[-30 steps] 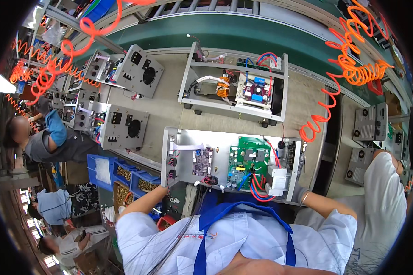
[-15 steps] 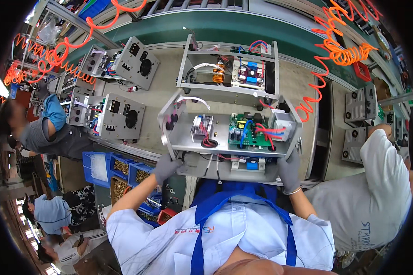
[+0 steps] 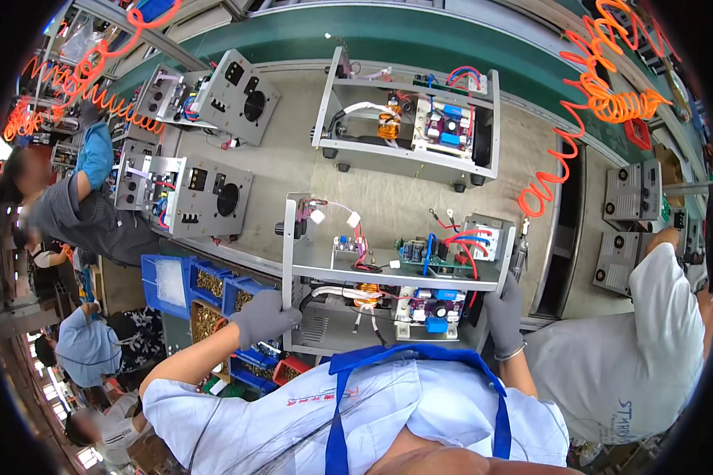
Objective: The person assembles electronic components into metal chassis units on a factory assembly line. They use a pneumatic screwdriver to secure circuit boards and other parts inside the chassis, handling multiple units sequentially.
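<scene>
In front of me stands a grey metal chassis [image 3: 404, 277], open-sided. Its upper shelf carries a green circuit board [image 3: 416, 251] with red and blue wires and a grey boxed part [image 3: 483, 231]. Below the shelf show a copper-coloured coil [image 3: 366, 295] and a board with blue capacitors [image 3: 436, 305]. My left hand [image 3: 263, 318], in a grey glove, is closed at the chassis's near left edge, its fingertips partly hidden. Along the right edge, my gloved right hand [image 3: 505, 318] grips the frame, its fingers partly out of sight behind the panel.
Another open chassis [image 3: 408, 150] lies farther back on the bench [image 3: 293, 170]. Two grey units [image 3: 214, 194] stand at the left. Blue bins [image 3: 166, 286] of small brass parts sit low left. An orange coiled hose [image 3: 543, 194] hangs at the right, near a co-worker's sleeve [image 3: 650, 293].
The held chassis has tipped, so its upper shelf shows nearly edge-on and its lower compartment has come into view. My left hand sits a little lower and farther left in the picture.
</scene>
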`<state>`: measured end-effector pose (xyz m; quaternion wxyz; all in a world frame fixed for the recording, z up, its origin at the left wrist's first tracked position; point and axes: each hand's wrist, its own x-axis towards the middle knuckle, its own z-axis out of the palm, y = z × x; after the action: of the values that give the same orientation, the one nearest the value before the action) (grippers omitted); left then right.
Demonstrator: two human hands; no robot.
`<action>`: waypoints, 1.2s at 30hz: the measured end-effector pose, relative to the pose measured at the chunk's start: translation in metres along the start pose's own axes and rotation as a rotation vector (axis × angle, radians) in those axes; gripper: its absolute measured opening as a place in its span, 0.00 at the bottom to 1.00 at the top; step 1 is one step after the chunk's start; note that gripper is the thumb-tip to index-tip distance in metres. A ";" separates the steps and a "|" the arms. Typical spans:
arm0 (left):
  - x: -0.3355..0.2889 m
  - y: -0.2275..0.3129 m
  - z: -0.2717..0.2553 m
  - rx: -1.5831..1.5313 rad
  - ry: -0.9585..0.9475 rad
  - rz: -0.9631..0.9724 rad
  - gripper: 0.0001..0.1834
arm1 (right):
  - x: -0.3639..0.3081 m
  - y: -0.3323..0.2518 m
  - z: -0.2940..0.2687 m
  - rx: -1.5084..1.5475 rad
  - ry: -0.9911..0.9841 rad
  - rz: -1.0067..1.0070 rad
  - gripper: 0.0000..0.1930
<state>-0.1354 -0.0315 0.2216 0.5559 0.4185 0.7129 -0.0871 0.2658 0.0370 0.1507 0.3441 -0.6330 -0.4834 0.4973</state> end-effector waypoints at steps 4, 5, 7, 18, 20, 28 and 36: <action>0.044 -0.024 -0.005 0.021 0.060 0.077 0.22 | 0.027 0.014 0.003 -0.069 -0.038 0.008 0.23; 0.065 -0.027 -0.011 0.098 0.085 0.132 0.22 | 0.037 0.017 0.006 -0.161 -0.018 -0.022 0.23; 0.093 -0.027 -0.013 0.095 0.160 0.232 0.20 | 0.045 0.012 0.009 -0.326 0.005 -0.024 0.23; 0.084 0.073 -0.098 0.408 0.672 0.368 0.20 | 0.116 -0.056 -0.025 -0.878 -0.169 -0.231 0.26; 0.103 0.110 -0.108 0.183 0.750 0.736 0.17 | 0.133 -0.107 0.003 -0.678 0.005 -0.397 0.25; 0.245 0.177 -0.114 0.068 0.450 0.992 0.15 | 0.243 -0.119 0.162 -0.288 -0.411 -0.601 0.20; 0.264 0.170 -0.123 -0.746 0.158 0.706 0.14 | 0.226 -0.061 0.135 -0.585 -0.281 -0.720 0.08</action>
<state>-0.1147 0.2810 0.0958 0.6072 0.4121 0.5507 0.3978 0.1279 0.2647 0.1037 0.2330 -0.4224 -0.8331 0.2705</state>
